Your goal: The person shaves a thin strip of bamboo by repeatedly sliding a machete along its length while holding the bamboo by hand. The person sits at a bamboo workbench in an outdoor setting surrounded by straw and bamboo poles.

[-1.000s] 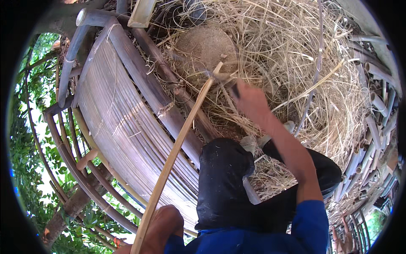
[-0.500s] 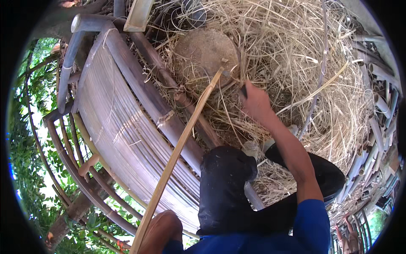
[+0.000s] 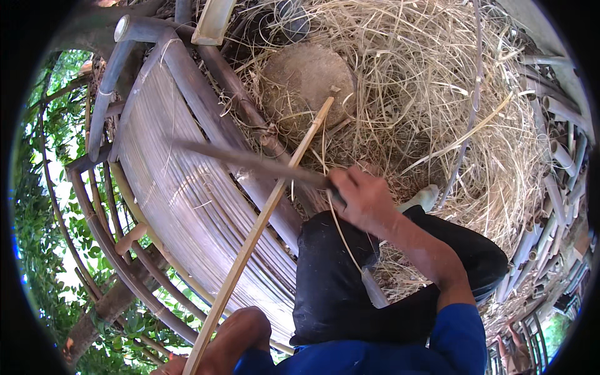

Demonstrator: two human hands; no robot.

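A long, pale bamboo strip (image 3: 253,240) slants up from the lower left, its far tip at the near side of a round wooden chopping block (image 3: 312,75). My left hand (image 3: 172,365), partly cut off by the lower edge, is closed around the strip's near end. In my right hand (image 3: 365,197) is the dark handle of a long-bladed knife (image 3: 250,161). The blurred blade points left and crosses over the strip around its upper part. A thin curled sliver (image 3: 340,231) hangs below my right hand, near my knee.
A slatted bamboo bench (image 3: 181,181) with a thick pole frame stands at the left. Shavings (image 3: 431,81) cover the ground around the block and to the right. Bamboo poles (image 3: 562,156) are piled along the right rim. My bent legs in black trousers (image 3: 331,281) are close below the knife.
The knife has come back from the strip's tip toward me, its blade now swung out to the left. The strip's near end has shifted slightly, and my left hand now shows at the lower edge.
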